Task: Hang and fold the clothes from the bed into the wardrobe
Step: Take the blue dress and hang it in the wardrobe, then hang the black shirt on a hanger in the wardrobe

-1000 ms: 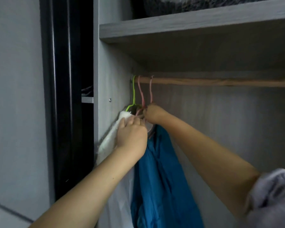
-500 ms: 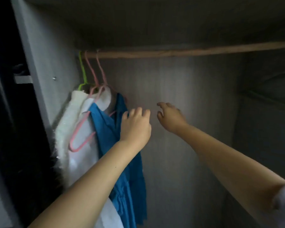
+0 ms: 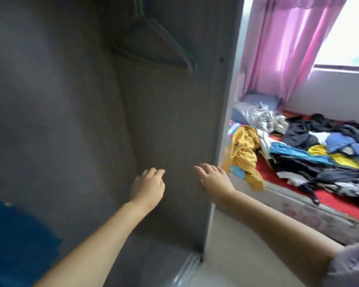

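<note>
Clothes (image 3: 311, 154) are lying heaped on the bed (image 3: 340, 206) right of the wardrobe (image 3: 174, 125) — soft, light, floppy, probably best gathered at collar or shoulders — while left hand (image 3: 148, 186) and right hand (image 3: 215, 179) are hanging empty, fingers loosely curled.

pink curtain (image 3: 282, 50), bright window (image 3: 348, 32), pale floor (image 3: 243, 255), white wall (image 3: 332, 94)

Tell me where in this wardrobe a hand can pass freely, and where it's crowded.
Free: the bare stretch of wardrobe below the empty hangers, ahead of the left hand and right hand, right of the blue garment. Crowded: the bed, heaped with clothes.
</note>
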The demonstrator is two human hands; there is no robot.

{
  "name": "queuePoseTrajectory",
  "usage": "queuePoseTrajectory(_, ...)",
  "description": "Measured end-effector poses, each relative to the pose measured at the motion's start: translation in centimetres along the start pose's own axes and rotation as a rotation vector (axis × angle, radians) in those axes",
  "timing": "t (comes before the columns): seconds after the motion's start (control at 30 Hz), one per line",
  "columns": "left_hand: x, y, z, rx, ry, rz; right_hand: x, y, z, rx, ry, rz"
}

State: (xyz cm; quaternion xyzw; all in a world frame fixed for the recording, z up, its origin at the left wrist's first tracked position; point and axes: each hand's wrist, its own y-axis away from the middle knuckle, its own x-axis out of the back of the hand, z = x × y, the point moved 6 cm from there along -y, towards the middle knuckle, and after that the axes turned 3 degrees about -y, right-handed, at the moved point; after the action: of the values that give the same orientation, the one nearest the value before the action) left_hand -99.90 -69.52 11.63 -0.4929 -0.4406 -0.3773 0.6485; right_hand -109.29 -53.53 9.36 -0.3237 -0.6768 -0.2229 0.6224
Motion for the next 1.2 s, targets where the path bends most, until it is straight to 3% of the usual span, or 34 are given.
queuePoseTrajectory(0.23,-8.5,-3.7,19.4,-0.289,0.082,-0.157,-1.5,11.8,18.8,-0.35,-0.048,-0.044)
queuePoseTrajectory(0.47,-15.2,-7.1,36.4,-0.397,0.15,-0.28,-0.9,20.8,34.6,-0.575,-0.064,-0.1)
queuePoseTrajectory(0.73,-21.8,-11.8,45.1,-0.477,0.128,-0.39,-2.9,22.3,44.8,-0.71,-0.148,-0.121)
queuePoseTrajectory(0.93,-27.1,-20.1,50.7,-0.537,0.168,-0.414,-4.0,19.4,54.0,-0.771,-0.133,-0.173)
queuePoseTrajectory(1.2,-33.7,-31.0,62.3,-0.685,0.17,-0.493,-3.8,20.0,67.5,-1.026,-0.182,-0.217)
